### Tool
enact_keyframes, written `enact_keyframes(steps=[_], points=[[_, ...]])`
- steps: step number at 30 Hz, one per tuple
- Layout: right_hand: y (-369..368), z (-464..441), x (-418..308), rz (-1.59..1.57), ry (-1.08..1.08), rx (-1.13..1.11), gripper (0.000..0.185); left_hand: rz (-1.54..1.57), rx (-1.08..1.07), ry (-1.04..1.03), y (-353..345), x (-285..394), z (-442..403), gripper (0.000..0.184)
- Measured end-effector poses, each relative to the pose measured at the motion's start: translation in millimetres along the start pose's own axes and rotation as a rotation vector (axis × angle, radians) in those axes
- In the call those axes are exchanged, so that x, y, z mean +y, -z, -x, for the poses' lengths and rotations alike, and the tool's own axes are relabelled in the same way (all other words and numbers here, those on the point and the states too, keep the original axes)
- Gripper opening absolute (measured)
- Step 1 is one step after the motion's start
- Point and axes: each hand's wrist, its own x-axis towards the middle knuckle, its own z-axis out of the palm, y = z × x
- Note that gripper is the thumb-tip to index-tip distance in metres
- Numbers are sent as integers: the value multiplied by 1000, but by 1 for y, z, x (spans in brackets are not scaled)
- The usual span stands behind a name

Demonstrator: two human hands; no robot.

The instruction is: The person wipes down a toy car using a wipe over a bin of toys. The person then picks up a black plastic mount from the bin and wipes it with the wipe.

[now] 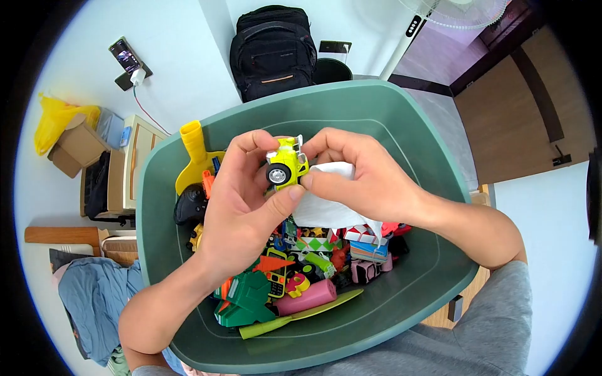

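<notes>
A small yellow-green toy car [291, 164] with a black wheel and silver hub is held up over a large green tub [401, 276]. My left hand [241, 194] grips the car from the left, thumb beneath and fingers at its top. From the right, my right hand [360, 172] pinches the car's other end between thumb and fingers. Just below the right hand, something white like a cloth or paper [326, 207] lies over the toys. Among the toys in the tub are a dark green toy [246, 299], a pink cylinder [307, 297] and a lime paddle-like piece [301, 313].
A yellow scoop [195, 163] leans against the tub's left wall, beside a black game controller [190, 203]. Behind the tub stand a black backpack [273, 53] and a white fan pole [407, 41]. Cardboard boxes [81, 144] and blue clothing [100, 301] are at the left.
</notes>
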Motion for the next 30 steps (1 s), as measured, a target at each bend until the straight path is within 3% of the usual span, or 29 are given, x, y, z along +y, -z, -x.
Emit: enact_keyframes(steps=[12, 17, 30], points=[[-6, -1, 5, -156, 27, 47, 32, -11, 13, 19, 0, -1, -1, 48], [-7, 0, 4, -327, -84, 38, 35, -32, 2, 1, 2, 0, -2, 49], [-7, 1, 3, -292, -69, 38, 33, -48, 21, 6, 0, 2, 0, 49]])
